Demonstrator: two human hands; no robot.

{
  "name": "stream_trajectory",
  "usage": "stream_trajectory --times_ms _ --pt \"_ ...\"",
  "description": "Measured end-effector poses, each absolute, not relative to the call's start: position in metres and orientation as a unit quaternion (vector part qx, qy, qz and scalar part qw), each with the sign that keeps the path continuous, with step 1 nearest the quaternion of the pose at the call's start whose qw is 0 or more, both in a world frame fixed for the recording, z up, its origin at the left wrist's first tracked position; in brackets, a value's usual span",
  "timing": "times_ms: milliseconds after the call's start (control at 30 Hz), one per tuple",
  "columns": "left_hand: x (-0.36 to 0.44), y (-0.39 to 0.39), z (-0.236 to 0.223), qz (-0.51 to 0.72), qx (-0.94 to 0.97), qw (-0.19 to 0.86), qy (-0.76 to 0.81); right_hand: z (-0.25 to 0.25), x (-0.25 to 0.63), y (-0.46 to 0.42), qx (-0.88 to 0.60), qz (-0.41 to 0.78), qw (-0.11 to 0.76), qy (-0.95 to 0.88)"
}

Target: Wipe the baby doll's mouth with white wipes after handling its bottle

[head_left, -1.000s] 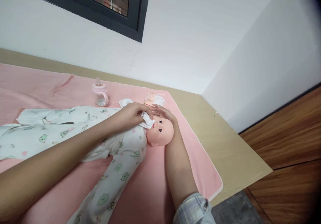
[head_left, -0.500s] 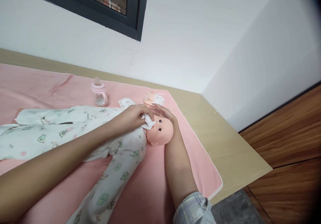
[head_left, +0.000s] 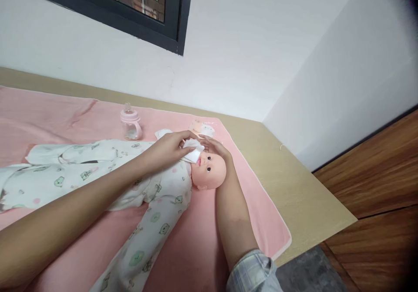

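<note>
Our left hand (head_left: 170,149) pinches a white tissue (head_left: 193,152) in its fingers, just by the mouth of the baby doll (head_left: 214,173) on our pink blanket (head_left: 256,211). Our right hand (head_left: 216,146), fingers loosely extended, curves beside its head. The feeding bottle (head_left: 129,126) stands upright; its contents we cannot tell.

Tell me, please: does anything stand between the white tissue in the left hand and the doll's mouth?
Nothing visible does: the left hand holds the white tissue at the doll's mouth. The right hand is beside the head.
</note>
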State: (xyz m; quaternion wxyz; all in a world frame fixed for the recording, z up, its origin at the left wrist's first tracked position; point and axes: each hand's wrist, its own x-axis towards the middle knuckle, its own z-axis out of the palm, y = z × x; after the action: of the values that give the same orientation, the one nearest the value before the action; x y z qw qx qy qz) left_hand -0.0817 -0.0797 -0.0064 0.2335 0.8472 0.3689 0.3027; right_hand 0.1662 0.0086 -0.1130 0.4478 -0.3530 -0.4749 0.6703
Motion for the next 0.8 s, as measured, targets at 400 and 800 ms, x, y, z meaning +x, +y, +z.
stream_trajectory --times_ms 400,800 --pt "-0.114 -0.047 -0.003 0.348 0.802 0.231 0.427 0.006 0.17 -0.042 -0.285 0.516 0.337 -0.734" --pt "-0.117 -0.037 -0.01 0.34 0.803 0.248 0.421 0.034 0.112 -0.065 -0.346 0.294 0.207 -0.866"
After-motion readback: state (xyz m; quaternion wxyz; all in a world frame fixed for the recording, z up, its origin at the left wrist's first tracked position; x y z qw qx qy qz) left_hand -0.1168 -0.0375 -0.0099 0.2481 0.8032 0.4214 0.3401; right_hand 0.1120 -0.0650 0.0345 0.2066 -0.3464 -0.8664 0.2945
